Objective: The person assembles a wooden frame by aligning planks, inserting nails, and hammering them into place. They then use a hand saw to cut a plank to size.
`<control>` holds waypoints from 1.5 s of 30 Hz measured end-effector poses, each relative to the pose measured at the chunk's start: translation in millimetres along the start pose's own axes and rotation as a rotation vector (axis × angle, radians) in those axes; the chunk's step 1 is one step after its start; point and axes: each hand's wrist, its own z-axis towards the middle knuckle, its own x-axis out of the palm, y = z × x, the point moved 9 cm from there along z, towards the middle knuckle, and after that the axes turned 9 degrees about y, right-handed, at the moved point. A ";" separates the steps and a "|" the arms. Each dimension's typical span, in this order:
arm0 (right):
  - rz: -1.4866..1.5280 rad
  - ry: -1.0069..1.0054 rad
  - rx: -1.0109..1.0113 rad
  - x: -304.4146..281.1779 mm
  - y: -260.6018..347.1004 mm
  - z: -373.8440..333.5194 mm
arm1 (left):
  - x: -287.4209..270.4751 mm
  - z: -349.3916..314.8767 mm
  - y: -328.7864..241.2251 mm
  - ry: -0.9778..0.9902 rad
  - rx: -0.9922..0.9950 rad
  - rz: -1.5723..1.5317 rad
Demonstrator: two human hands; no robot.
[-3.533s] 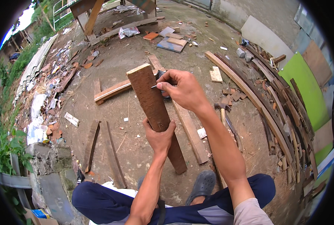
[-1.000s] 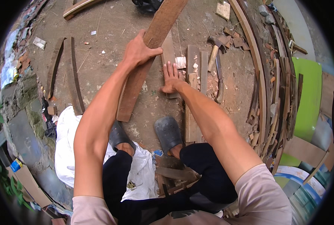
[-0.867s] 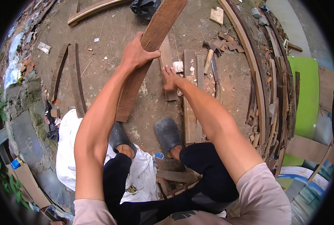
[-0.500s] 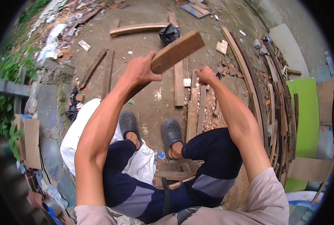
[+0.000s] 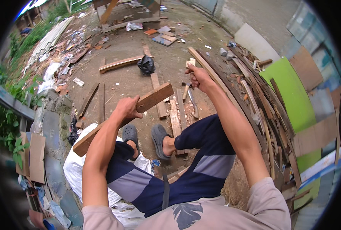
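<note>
My left hand (image 5: 129,108) is closed around a thick brown wooden plank (image 5: 155,96). The plank slants from above my left thigh up toward the middle, its near part passing behind my left forearm. Away from the plank, my right hand (image 5: 199,78) is raised at the right with curled fingers; whatever may be in them is hidden. Below that hand a tool with a wooden handle (image 5: 185,93) and a dark head lies on the ground. Beside it is a longer tool (image 5: 194,104), its kind unclear. Narrow boards (image 5: 174,117) lie beside my right foot.
A black plastic bag (image 5: 146,65) sits by a beam (image 5: 118,64) ahead. Long timbers (image 5: 268,103) are piled at right, near a green panel (image 5: 289,88). A white sack (image 5: 76,165) lies at my left leg, by a low wall (image 5: 51,126).
My view has tipped up, showing more ground ahead. The plank has come down and nearer, its near end now visible left of my forearm. My right hand has moved away to the right.
</note>
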 end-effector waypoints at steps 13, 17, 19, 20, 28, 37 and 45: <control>-0.346 -0.528 0.062 -172.4 -50.2 -110.1 | 36.6 81.2 -114.4 0.097 0.322 0.062; -0.206 -0.574 0.210 -205.1 -125.2 -131.0 | 48.7 100.6 -130.2 0.128 0.369 0.104; -0.176 -0.611 0.274 -223.0 -156.1 -139.1 | 57.3 110.4 -135.0 0.139 0.392 0.120; -0.158 -0.624 0.305 -231.1 -171.9 -140.2 | 60.7 114.2 -135.4 0.146 0.395 0.130; -0.103 -0.640 0.595 -313.8 -347.3 -117.1 | 124.7 147.4 -129.9 0.344 0.350 0.165; -0.610 -0.562 0.927 -396.2 -521.6 -128.2 | 235.8 205.5 -110.1 0.750 0.387 0.050; -0.692 -0.687 0.971 -435.2 -525.4 -131.5 | 279.0 221.4 -127.7 0.740 0.363 0.068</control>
